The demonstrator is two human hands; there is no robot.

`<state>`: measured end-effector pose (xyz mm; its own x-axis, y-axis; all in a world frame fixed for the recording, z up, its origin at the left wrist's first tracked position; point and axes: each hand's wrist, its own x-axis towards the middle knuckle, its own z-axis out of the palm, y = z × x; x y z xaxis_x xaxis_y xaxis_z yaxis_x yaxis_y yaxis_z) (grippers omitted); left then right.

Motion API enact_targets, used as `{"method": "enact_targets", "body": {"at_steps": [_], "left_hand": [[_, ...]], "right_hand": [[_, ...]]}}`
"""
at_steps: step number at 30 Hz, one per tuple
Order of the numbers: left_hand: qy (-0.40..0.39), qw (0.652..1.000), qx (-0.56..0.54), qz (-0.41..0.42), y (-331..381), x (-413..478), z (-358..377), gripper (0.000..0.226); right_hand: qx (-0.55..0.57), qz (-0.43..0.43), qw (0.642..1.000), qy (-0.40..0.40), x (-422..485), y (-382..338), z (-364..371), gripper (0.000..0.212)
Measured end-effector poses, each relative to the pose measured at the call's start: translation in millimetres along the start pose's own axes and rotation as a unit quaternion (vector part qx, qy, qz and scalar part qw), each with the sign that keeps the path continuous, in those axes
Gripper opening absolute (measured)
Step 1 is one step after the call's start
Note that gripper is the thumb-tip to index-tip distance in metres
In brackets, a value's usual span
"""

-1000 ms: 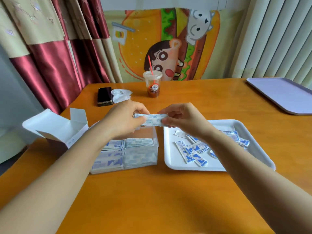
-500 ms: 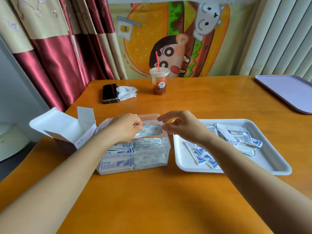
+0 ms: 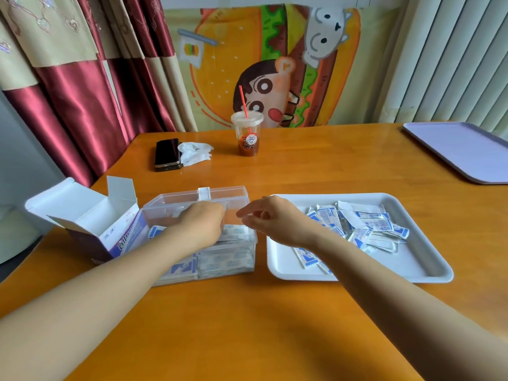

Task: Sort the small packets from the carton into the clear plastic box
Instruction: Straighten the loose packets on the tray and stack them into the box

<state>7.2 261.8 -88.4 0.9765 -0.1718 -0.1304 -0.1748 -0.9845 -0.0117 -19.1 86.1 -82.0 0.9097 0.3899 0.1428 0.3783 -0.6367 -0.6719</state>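
A clear plastic box (image 3: 225,193) stands open on the wooden table, with stacks of small blue-and-white packets inside. My left hand (image 3: 202,224) is lowered into the box, its curled fingers holding the end of a packet (image 3: 237,232) that lies on top of a stack. Holding nothing, my right hand (image 3: 277,221) hovers between the box and the white tray (image 3: 428,259), fingers loosely curled. Several loose packets (image 3: 376,224) lie in a heap on the tray. The open white carton (image 3: 90,215) sits just left of the box.
A plastic cup (image 3: 248,136) with a red straw stands at the back of the table. Left of it are a black phone (image 3: 166,154) and a crumpled tissue (image 3: 195,153). A lilac tray (image 3: 464,149) lies at the far right edge.
Both hands held one packet above the box. My right hand let go, and my left hand has carried the packet down into the box.
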Motion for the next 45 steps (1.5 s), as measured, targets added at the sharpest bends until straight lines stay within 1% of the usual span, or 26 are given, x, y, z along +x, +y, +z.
{"method": "enact_targets", "body": {"at_steps": [2,6,9,12,15,17,19,23,27,29,33,35,37,39,40,42,44,45], "left_hand": [[0.016,0.998,0.058,0.021,3.9,0.9,-1.1,0.021],[0.036,0.985,0.164,0.049,14.7,0.0,-10.8,0.023],[0.044,0.973,0.218,0.069,17.8,-1.6,-13.7,0.016],[0.081,0.955,0.262,0.111,18.6,-4.7,-17.4,0.017],[0.104,0.958,0.214,0.162,15.6,-5.5,-22.5,0.005],[0.076,0.969,0.159,0.174,11.6,-6.0,-25.3,0.016],[0.042,0.974,0.134,0.176,8.3,-7.0,-26.0,0.023],[0.026,0.975,0.143,0.167,5.3,-5.6,-20.6,0.017],[0.052,0.971,0.16,0.167,9.6,-6.0,-18.5,0.004],[0.057,0.973,0.157,0.162,10.3,-6.8,-16.3,0.002],[0.056,0.985,0.084,0.139,4.3,-10.0,-25.0,0.01],[0.09,0.989,0.007,0.114,4.4,-13.8,-36.8,0.01],[0.158,0.977,-0.09,0.113,14.2,-21.0,-49.4,0.008],[0.219,0.95,-0.173,0.14,38.2,-31.1,-60.2,0.006],[0.234,0.937,-0.202,0.162,54.5,-36.1,-63.3,0.005],[0.229,0.924,-0.227,0.204,86.8,-42.0,-62.7,0.004],[0.18,0.931,-0.219,0.229,114.4,-40.1,-51.2,0.006],[0.148,0.94,-0.205,0.23,124.4,-36.0,-42.1,0.008]], "right_hand": [[0.005,-0.002,1.0,-0.004,-1.0,-0.2,0.6,0.024],[0.01,-0.002,1.0,-0.008,-1.9,0.7,0.2,0.024],[0.017,-0.002,1.0,-0.009,-2.8,1.2,-0.9,0.024],[0.021,0.0,1.0,-0.009,-3.3,0.8,-1.5,0.024],[0.02,-0.004,1.0,-0.008,-3.2,1.0,-1.2,0.022],[0.019,-0.005,1.0,-0.008,-3.3,1.0,-1.3,0.022],[0.021,-0.006,1.0,-0.01,-3.7,0.6,-2.0,0.022],[0.019,-0.005,1.0,-0.012,-4.2,0.8,-2.0,0.023],[0.025,-0.009,1.0,-0.012,-4.5,3.4,-1.4,0.022],[0.026,-0.01,1.0,-0.014,-4.0,4.6,-0.6,0.021],[0.051,-0.017,0.998,-0.027,-6.7,6.7,-4.5,0.025],[0.075,-0.023,0.997,-0.012,-11.4,10.7,-12.6,0.027],[0.093,-0.017,0.995,0.027,-17.3,18.6,-26.6,0.022],[0.083,0.003,0.994,0.071,-25.5,31.6,-43.5,0.018],[0.066,0.015,0.994,0.089,-31.1,40.7,-53.0,0.016],[0.034,0.046,0.992,0.112,-43.0,60.4,-70.2,0.013],[0.004,0.081,0.99,0.112,-58.6,78.7,-83.0,0.011],[-0.015,0.095,0.99,0.099,-66.3,85.9,-86.1,0.012]]}}
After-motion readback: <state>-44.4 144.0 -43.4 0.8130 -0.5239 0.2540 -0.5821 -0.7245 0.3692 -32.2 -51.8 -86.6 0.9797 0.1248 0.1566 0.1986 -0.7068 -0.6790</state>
